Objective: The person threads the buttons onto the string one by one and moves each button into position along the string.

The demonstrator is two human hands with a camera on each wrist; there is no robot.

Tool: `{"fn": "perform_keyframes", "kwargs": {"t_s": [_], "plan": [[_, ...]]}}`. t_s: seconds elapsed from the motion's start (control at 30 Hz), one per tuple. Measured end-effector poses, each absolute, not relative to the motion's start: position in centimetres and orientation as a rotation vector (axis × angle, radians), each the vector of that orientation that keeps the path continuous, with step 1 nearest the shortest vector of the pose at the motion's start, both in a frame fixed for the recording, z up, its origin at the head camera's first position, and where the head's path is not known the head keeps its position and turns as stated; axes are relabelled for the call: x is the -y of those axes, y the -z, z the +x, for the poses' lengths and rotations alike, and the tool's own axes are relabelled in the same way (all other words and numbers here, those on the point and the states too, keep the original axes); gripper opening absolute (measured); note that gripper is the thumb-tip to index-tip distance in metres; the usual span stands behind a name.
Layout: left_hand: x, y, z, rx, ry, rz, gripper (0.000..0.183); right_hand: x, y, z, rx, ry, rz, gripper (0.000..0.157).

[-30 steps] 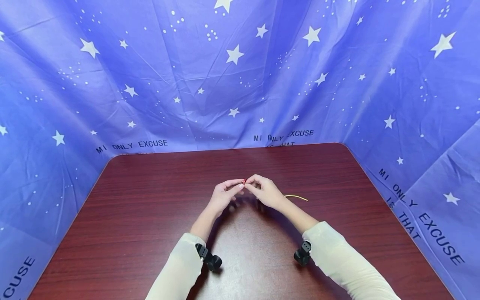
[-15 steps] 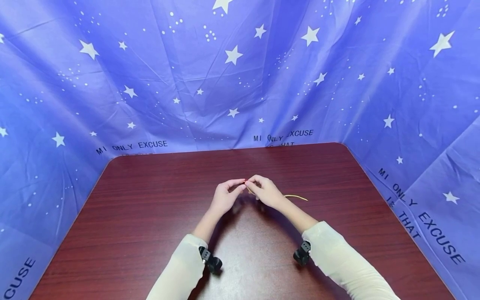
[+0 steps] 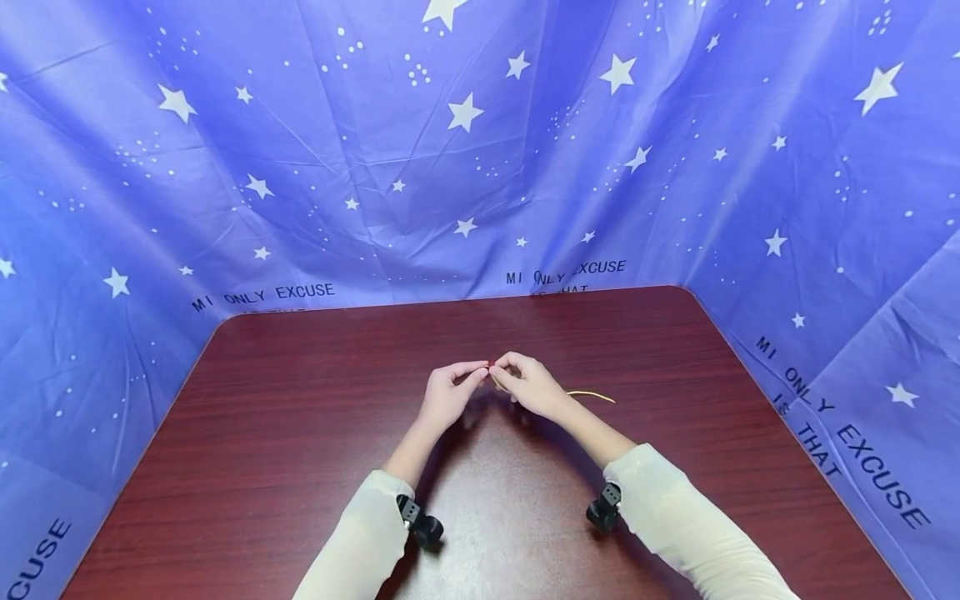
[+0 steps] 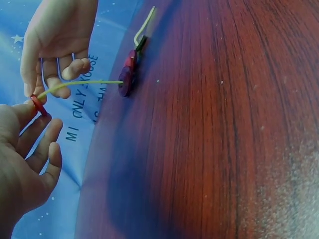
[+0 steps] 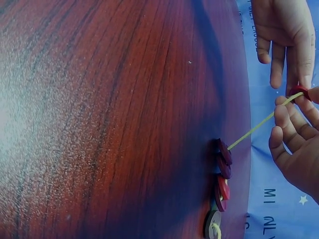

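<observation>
Both hands meet fingertip to fingertip above the table in the head view. My left hand (image 3: 447, 396) pinches a small red button (image 4: 38, 105) between thumb and finger. My right hand (image 3: 531, 386) pinches at the same spot, where a yellow string (image 5: 261, 123) meets the button; its fingertips partly hide that end, so I cannot tell how far the string goes through. From there the string slants down to a row of strung buttons (image 5: 224, 167), dark purple, red and grey, lying on the table. A tail of yellow string (image 3: 592, 394) shows past the right wrist.
The dark red wood-grain table (image 3: 300, 433) reaches back to a blue star-printed curtain (image 3: 420, 208), which also hangs along both sides. Black wrist cameras (image 3: 423, 527) sit at both pale sleeve cuffs (image 3: 660, 483).
Both hands stay almost in place, with only small fingertip shifts at the button. A stretch of string now shows below the right thumb that was not visible a second ago.
</observation>
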State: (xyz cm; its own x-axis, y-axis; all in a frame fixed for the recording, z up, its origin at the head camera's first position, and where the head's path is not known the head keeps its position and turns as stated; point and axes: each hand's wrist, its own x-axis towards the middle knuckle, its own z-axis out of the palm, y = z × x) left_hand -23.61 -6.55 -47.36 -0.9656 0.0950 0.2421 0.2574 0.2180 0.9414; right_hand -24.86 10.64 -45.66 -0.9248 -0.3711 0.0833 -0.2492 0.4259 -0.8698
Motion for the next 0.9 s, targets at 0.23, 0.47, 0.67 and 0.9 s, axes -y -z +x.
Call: {"fn": "perform_keyframes", "kwargs": {"t_s": [0.23,0.47,0.67,0.9], "plan": [[6.6,47.4,-23.7,2.314,1.878,-0.274,0.02,-10.5,45.8,-24.9,-2.537,1.514,-0.587,0.022],[6.6,47.4,-23.6,2.318,1.812,-0.223,0.016,-10.3,45.5,-24.6,-2.531,1.506,-0.598,0.021],[6.6,47.4,-23.5,2.299,1.758,-0.219,0.014,-10.1,45.4,-24.7,-2.555,1.475,-0.602,0.021],[6.6,46.4,-22.7,2.323,1.728,-0.238,0.015,-10.3,45.6,-24.9,-2.643,1.468,-0.635,0.027]]}}
